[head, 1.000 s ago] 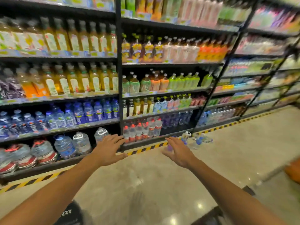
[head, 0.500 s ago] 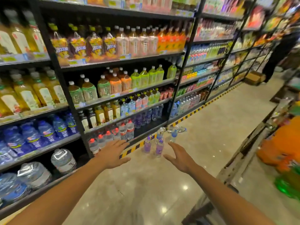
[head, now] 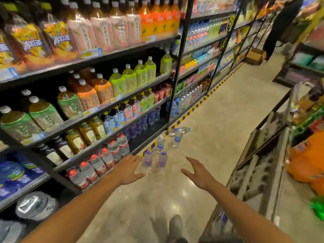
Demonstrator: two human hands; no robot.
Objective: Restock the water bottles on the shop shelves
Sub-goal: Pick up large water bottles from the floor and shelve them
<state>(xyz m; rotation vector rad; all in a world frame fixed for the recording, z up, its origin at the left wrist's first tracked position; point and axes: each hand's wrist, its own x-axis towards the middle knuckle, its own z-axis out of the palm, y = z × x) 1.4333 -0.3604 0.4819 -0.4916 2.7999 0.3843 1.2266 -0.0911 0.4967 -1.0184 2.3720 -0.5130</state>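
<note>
1. Here your left hand (head: 128, 170) reaches forward over the floor (head: 206, 137), its fingers (head: 138, 159) straight and spread apart, holding nothing.
2. Your right hand (head: 198, 174) reaches out beside it, well apart from the left, fingers loosely spread with the thumb out to the side, also holding nothing.
3. Two purple-labelled water bottles (head: 155, 159) stand upright side by side on the floor, just ahead of your hands and between them; neither hand touches them.
4. Just behind those, two blue-labelled water bottles (head: 169, 141) stand upright on the floor, one near the yellow-and-black floor stripe (head: 191, 111), the other a little further out into the aisle.
5. Beyond them a clear plastic wrapper (head: 182, 129) lies on the floor by the foot of the shelf upright.
6. To your left the bottom shelf (head: 149, 137) carries red-capped water bottles (head: 105, 158) in a row, with a bare dark stretch to their right, nearest the bottles on the floor.
7. Further back on that shelf stand more purple-labelled bottles, under a row of small drinks with mixed labels.
8. The upper shelves hold large tea and juice bottles with green, orange and pink labels.
9. A metal trolley frame (head: 259, 165) stands to your right, and a cardboard box (head: 255, 56) sits on the floor far down the aisle.
10. One shoe (head: 175, 225) shows at the lower edge.
</note>
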